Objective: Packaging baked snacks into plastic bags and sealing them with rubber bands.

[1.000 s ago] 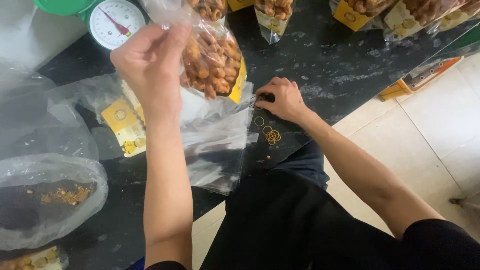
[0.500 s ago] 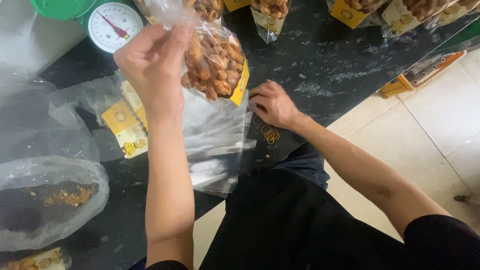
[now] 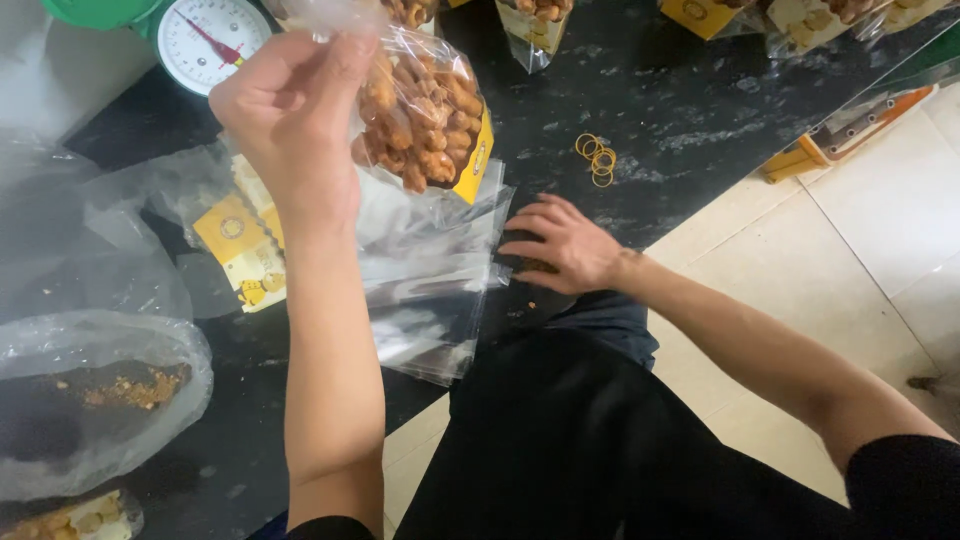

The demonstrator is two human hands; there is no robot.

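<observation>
Roughly by size: dark speckled table (image 3: 700, 90) spans the top and left, pale tiled floor (image 3: 860, 240) off its right edge, dark-clothed lap below.

Big crumpled clear bag (image 3: 95, 400) at lower left, brown crumbs inside, lying flat on the table.

Stack of empty clear bags (image 3: 430, 270) with yellow labels at table edge, centre, partly overhanging toward the lap.

Left hand (image 3: 290, 110) raised above the table, grip closed in a pinch on the gathered neck of a filled snack bag (image 3: 425, 110). Bag hangs from that pinch, long axis about vertical, brown nuggets and a yellow label showing, clear of the table, above the empty bag stack.

Right hand (image 3: 565, 245) low at the near table edge, just right of the empty bags, palm down, fingers spread and slightly curled. Grip looks open; something small and dark under the fingertips, cannot tell what.

Dial scale (image 3: 205, 40) at top left, white face, red needle, behind the left hand.

More filled bags (image 3: 535, 25) along the far edge.

Rubber bands (image 3: 597, 158), small yellow cluster, loose on the table. Lie up and slightly right of the right hand, near it; well right of and below the pinched neck. Right hand clearly the nearer one.
</observation>
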